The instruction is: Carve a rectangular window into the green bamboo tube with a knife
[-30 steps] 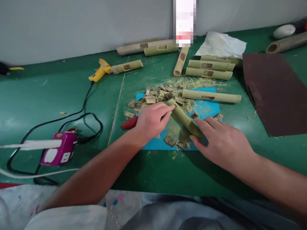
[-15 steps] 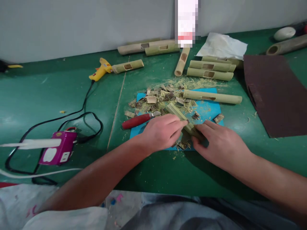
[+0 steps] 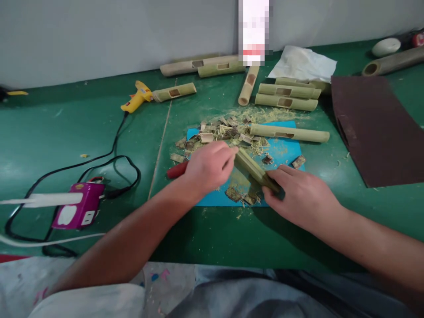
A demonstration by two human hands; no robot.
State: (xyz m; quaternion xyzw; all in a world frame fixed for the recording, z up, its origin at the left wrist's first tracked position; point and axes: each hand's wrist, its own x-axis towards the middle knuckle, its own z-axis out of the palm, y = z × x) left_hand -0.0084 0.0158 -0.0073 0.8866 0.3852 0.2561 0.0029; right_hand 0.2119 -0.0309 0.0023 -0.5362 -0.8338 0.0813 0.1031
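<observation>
My right hand (image 3: 294,194) grips the lower right end of a green bamboo tube (image 3: 253,166), which lies slanted over a blue sheet (image 3: 288,152). At the tube's upper left end, my left hand (image 3: 213,165) is closed, its thumb and forefinger pinched together; what they hold, if anything, is too small to make out. Partly under my left hand is a red-handled knife (image 3: 177,170), its blade hidden. Bamboo chips and shavings (image 3: 207,138) are heaped behind my left hand. Another bamboo tube (image 3: 308,134) with a cut opening lies across the sheet's back right part.
A yellow glue gun (image 3: 137,97) touches a cut tube (image 3: 175,92) at the back left. Its black cord runs near a purple power adapter (image 3: 79,205). More tubes (image 3: 286,101), a white tissue (image 3: 302,64) and a dark brown sheet (image 3: 377,130) lie behind and to the right.
My left hand has moved left and up along the tube to its far end, now covering more of the red knife. A chip near the sheet's front edge has come into view.
</observation>
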